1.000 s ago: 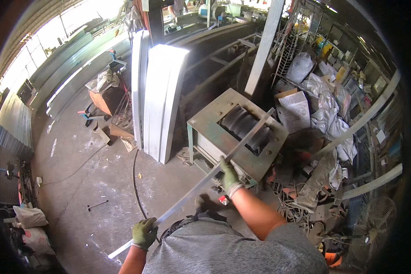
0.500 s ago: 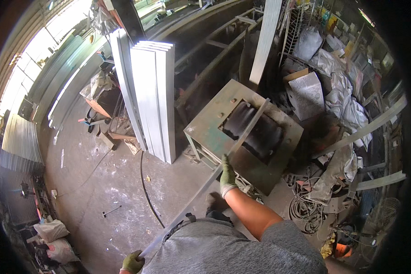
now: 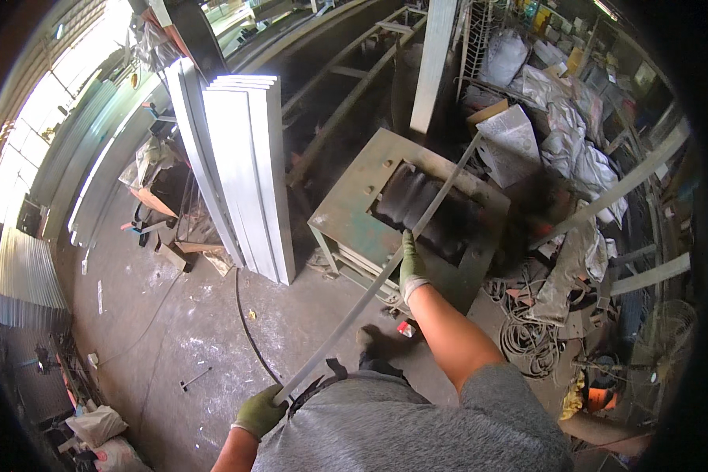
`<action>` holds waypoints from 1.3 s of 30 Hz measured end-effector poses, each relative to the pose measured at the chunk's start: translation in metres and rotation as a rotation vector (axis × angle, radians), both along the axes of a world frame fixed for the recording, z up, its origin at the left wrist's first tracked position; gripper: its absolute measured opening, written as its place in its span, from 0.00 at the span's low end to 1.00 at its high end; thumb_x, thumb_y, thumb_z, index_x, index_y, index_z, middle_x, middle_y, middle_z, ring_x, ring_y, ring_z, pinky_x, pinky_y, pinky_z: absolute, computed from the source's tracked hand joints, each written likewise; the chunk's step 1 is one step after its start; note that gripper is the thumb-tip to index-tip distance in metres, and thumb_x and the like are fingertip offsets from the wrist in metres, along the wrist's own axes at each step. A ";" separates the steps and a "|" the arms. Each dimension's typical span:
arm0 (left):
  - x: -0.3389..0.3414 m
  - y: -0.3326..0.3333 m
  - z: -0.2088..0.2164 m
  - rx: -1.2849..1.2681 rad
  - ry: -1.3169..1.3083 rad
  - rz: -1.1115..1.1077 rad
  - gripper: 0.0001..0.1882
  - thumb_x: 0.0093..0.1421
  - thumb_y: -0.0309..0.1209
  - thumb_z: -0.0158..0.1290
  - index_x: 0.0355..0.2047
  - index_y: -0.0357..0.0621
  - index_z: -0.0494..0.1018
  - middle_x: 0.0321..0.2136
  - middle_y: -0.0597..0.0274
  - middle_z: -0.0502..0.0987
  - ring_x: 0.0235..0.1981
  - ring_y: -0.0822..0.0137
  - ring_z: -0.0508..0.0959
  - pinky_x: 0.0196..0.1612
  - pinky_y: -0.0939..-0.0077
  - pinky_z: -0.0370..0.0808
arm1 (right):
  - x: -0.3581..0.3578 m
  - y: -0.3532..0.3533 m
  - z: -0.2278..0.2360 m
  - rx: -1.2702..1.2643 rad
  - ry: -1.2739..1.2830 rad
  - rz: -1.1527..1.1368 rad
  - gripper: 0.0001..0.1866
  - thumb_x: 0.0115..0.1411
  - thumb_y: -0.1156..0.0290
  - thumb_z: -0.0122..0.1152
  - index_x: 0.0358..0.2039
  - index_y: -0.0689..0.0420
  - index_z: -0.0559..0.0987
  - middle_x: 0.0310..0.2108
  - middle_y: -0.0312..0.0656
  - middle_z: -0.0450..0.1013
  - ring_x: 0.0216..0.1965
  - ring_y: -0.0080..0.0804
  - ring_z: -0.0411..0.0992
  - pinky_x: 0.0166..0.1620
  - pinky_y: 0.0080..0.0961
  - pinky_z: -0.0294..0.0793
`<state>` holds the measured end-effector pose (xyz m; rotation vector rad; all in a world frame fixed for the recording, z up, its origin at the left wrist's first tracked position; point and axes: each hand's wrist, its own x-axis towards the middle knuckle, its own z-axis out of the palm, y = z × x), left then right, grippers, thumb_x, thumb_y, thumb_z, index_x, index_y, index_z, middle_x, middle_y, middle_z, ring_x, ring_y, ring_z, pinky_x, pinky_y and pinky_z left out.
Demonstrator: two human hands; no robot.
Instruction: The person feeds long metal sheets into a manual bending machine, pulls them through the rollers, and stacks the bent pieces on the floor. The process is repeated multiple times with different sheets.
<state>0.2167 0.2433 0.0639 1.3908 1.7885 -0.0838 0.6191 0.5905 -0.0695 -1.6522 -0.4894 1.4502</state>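
A long, narrow metal bar (image 3: 344, 324) runs slantwise from my waist out over a box-shaped machine (image 3: 352, 212). My left hand (image 3: 261, 411), in an olive-green glove, is closed around the bar's near end beside my hip. Further along, my gloved right hand (image 3: 411, 271) grips the bar at the machine's front edge, thumb lying upward along it. The bar's far part crosses above a dark, rounded roller or belt (image 3: 401, 206) in the opening of the machine's top. Whether bar and roller touch, I cannot tell. My right fingers are partly hidden.
Tall white metal profiles (image 3: 248, 173) stand left of the machine. A black cable (image 3: 244, 321) crosses the floor, where a small T-shaped tool (image 3: 195, 379) lies. Coiled cables (image 3: 531, 342) and pale sacks (image 3: 566, 126) crowd the right side. A red-and-white packet (image 3: 406, 328) lies near my foot.
The bar has slid forward, its far end now past the machine's back edge. My left hand has come up and rightward with it; my right hand has moved slightly forward.
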 end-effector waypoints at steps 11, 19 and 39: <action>-0.086 -0.139 -0.053 0.017 0.009 -0.014 0.24 0.68 0.55 0.66 0.58 0.59 0.82 0.48 0.46 0.89 0.52 0.36 0.87 0.53 0.43 0.84 | -0.073 -0.095 -0.007 -0.027 -0.320 0.118 0.59 0.71 0.16 0.51 0.66 0.69 0.83 0.61 0.55 0.84 0.60 0.42 0.78 0.67 0.38 0.75; -0.148 -0.230 -0.099 -0.022 -0.138 -0.042 0.24 0.69 0.48 0.64 0.60 0.54 0.81 0.50 0.43 0.88 0.53 0.34 0.86 0.53 0.43 0.83 | -0.115 -0.174 -0.030 0.173 -0.354 0.250 0.58 0.74 0.18 0.47 0.71 0.67 0.79 0.67 0.59 0.80 0.69 0.46 0.76 0.73 0.36 0.70; -0.093 -0.174 -0.111 -0.101 0.151 -0.107 0.21 0.73 0.50 0.59 0.58 0.53 0.79 0.45 0.41 0.89 0.48 0.31 0.87 0.50 0.35 0.83 | -0.076 -0.138 -0.036 0.127 -0.256 0.278 0.59 0.73 0.16 0.38 0.69 0.66 0.79 0.62 0.63 0.79 0.66 0.53 0.75 0.68 0.40 0.72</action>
